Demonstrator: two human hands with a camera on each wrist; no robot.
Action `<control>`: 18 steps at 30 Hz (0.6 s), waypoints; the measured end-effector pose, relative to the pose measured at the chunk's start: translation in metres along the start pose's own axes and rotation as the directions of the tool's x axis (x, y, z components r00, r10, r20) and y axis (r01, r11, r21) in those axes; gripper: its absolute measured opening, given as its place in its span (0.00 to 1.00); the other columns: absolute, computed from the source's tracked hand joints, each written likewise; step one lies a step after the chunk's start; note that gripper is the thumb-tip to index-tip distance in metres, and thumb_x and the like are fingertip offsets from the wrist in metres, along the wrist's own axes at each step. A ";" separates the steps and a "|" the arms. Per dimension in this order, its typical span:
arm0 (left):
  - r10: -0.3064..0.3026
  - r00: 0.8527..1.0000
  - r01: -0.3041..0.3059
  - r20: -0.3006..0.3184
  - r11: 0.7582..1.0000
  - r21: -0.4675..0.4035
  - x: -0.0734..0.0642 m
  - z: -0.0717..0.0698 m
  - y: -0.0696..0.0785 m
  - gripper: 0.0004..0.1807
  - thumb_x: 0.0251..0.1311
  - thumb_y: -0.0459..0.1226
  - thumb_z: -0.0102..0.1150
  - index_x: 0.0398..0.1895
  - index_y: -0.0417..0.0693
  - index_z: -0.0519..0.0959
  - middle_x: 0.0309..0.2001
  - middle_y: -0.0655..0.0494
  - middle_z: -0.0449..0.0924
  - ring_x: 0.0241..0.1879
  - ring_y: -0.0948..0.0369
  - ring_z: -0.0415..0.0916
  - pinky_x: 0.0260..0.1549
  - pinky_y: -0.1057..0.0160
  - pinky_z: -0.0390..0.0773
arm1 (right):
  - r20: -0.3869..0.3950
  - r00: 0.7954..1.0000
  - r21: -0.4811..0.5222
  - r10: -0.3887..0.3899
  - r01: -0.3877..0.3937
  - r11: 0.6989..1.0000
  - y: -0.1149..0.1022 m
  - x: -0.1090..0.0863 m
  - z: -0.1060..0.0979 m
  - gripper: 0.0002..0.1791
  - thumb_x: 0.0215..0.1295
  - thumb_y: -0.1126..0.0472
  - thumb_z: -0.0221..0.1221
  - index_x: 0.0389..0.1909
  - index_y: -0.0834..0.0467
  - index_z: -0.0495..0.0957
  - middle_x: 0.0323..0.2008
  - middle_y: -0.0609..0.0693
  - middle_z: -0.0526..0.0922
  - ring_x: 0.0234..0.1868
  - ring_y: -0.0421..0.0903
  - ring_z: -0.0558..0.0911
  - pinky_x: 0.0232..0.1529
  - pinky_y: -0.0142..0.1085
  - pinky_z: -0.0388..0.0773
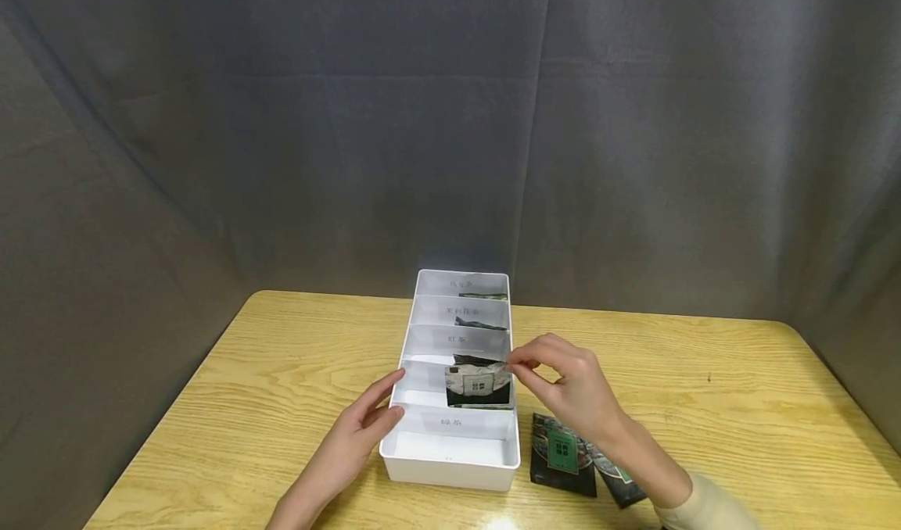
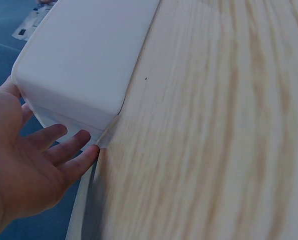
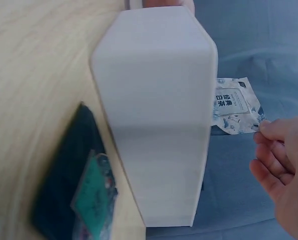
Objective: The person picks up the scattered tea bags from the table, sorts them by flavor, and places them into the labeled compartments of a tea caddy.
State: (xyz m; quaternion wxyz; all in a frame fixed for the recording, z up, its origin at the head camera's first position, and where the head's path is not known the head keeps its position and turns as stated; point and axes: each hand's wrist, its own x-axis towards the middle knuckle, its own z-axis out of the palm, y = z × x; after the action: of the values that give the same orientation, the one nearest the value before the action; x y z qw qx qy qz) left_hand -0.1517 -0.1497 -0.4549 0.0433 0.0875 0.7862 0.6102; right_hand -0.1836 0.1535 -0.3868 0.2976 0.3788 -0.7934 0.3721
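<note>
A white divided box (image 1: 450,474) stands lengthwise on the table. My right hand (image 1: 573,381) pinches a corner of a tea sachet (image 1: 479,384) between thumb and fingertips. The sachet is over the second compartment from the front, with most of its face showing. In the right wrist view the pale, flower-printed sachet (image 3: 234,105) sticks out past the box rim, held by the right hand (image 3: 284,165). My left hand (image 1: 359,428) touches the box's left rim with its fingertips. The left wrist view shows this hand (image 2: 43,160) with loosely extended fingers beside the box wall.
Dark sachets stand in the box's back compartments, among them one sachet (image 1: 481,324) in the second from the back. Right of the box lie a black sachet with a green label (image 1: 561,453) and another sachet (image 1: 619,479) partly under the right forearm. Grey cloth (image 1: 380,162) hangs behind the table.
</note>
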 end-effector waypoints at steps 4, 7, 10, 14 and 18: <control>-0.016 1.000 0.016 0.006 1.000 0.000 0.001 0.000 -0.001 0.28 0.68 0.52 0.58 0.71 0.71 0.66 0.75 0.51 0.60 0.69 0.47 0.67 0.68 0.49 0.69 | 0.064 0.997 -0.019 0.051 -0.050 0.999 -0.001 -0.009 0.003 0.11 0.55 0.73 0.69 0.34 0.55 0.86 0.32 0.43 0.86 0.33 0.36 0.82 0.34 0.23 0.81; -0.024 1.000 0.024 0.006 1.000 0.000 0.002 0.000 -0.001 0.28 0.68 0.52 0.58 0.70 0.73 0.67 0.75 0.53 0.60 0.69 0.48 0.67 0.68 0.49 0.69 | 0.129 0.984 -0.053 0.122 -0.116 0.992 -0.002 -0.015 0.004 0.09 0.57 0.70 0.69 0.34 0.54 0.86 0.32 0.40 0.85 0.33 0.32 0.80 0.32 0.26 0.82; -0.017 1.000 0.017 0.003 1.000 0.012 0.002 0.001 -0.001 0.28 0.68 0.52 0.58 0.71 0.71 0.66 0.75 0.50 0.61 0.69 0.47 0.68 0.67 0.49 0.70 | 0.172 0.970 -0.089 0.169 -0.156 0.984 -0.002 -0.019 0.005 0.07 0.58 0.68 0.69 0.34 0.52 0.86 0.32 0.38 0.85 0.33 0.30 0.79 0.32 0.29 0.83; -0.008 1.000 0.008 0.003 1.000 0.014 0.001 0.000 -0.001 0.29 0.69 0.51 0.57 0.71 0.69 0.66 0.75 0.48 0.61 0.68 0.47 0.68 0.67 0.49 0.70 | 0.196 0.965 -0.112 0.176 -0.157 0.981 -0.001 -0.023 0.004 0.06 0.59 0.66 0.69 0.33 0.51 0.85 0.32 0.38 0.85 0.34 0.31 0.79 0.34 0.30 0.83; -0.005 1.000 0.005 0.005 1.000 -0.003 0.000 0.000 -0.001 0.29 0.68 0.51 0.58 0.71 0.67 0.66 0.75 0.47 0.61 0.68 0.46 0.68 0.67 0.48 0.70 | 0.209 0.965 -0.122 0.157 -0.134 0.983 0.001 -0.027 0.002 0.09 0.59 0.67 0.69 0.34 0.48 0.84 0.34 0.37 0.85 0.37 0.33 0.80 0.38 0.31 0.83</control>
State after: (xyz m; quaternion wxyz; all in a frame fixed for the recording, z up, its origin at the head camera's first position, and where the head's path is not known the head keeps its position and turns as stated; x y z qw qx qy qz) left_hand -0.1522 -0.1495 -0.4559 0.0468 0.0869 0.7855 0.6110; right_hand -0.1704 0.1628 -0.4088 0.2005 0.3415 -0.8657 0.3061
